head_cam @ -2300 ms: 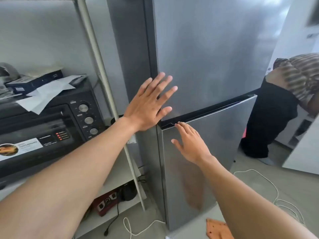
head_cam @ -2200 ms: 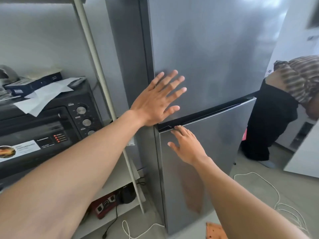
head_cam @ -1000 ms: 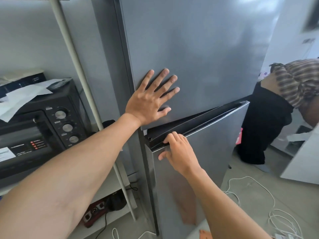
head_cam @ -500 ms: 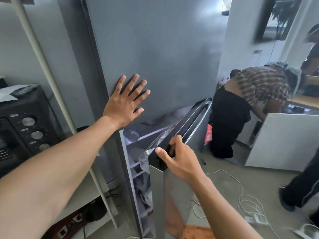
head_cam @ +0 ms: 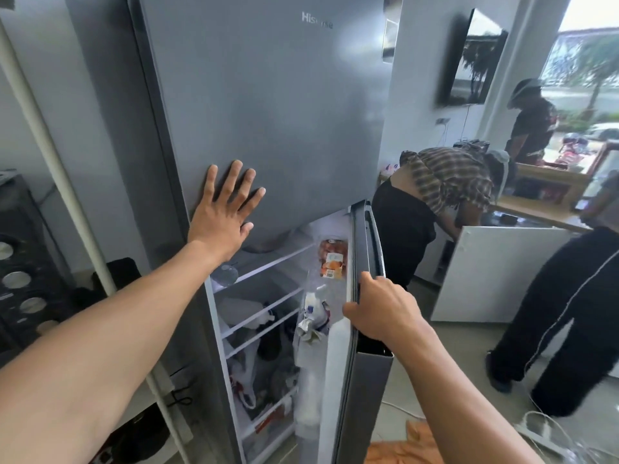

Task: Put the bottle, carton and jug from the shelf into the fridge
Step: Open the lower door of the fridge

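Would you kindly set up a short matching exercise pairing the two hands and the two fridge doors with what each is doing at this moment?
Things:
1. left hand
2. right hand
3. upper fridge door
4. lower fridge door

States:
A. swung open, showing shelves with food
B. pressed flat, fingers spread, on a grey panel
C. shut
D. gripping the top edge of a door

Pairs: 1-B, 2-D, 3-C, 4-A
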Available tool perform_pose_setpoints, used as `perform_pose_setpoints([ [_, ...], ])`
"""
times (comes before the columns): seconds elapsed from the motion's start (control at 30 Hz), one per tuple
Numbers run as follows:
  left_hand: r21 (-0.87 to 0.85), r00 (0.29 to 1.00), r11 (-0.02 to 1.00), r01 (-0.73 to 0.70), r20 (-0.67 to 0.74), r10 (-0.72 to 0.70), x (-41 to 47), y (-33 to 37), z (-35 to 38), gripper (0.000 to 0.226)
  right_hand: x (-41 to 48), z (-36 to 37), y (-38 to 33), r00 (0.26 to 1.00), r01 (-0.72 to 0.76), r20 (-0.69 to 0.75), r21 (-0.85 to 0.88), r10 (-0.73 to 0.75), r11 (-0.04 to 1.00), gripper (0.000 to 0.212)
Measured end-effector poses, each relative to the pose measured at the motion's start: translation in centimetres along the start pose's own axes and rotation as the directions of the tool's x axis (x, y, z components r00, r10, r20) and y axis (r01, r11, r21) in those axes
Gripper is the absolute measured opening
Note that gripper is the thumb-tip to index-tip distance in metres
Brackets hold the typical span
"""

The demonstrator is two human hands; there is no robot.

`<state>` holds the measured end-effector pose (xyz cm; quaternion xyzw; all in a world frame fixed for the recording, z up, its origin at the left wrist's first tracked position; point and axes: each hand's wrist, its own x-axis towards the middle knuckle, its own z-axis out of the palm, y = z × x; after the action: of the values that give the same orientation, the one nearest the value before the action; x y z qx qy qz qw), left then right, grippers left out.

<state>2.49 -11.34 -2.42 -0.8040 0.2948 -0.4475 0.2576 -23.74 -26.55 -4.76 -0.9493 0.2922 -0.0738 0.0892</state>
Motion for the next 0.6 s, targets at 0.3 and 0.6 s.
perform_pose_setpoints([
  [0.3,-0.038,0.993,0.998,0.052,0.11,-0.047,0.2,1.2,-0.3,0.078,-1.2,-0.3,1.9,0.987,-0.157,-0.082,-0.387,0.136,0.908,0.037],
  [0.6,-0.112,0.989,0.991,0.072,0.138,-0.056,0.0,1.3,-0.3,0.078,0.1,-1.0,6.0,0.941,-0.319,-0.058,-0.473,0.333,0.821,0.041],
])
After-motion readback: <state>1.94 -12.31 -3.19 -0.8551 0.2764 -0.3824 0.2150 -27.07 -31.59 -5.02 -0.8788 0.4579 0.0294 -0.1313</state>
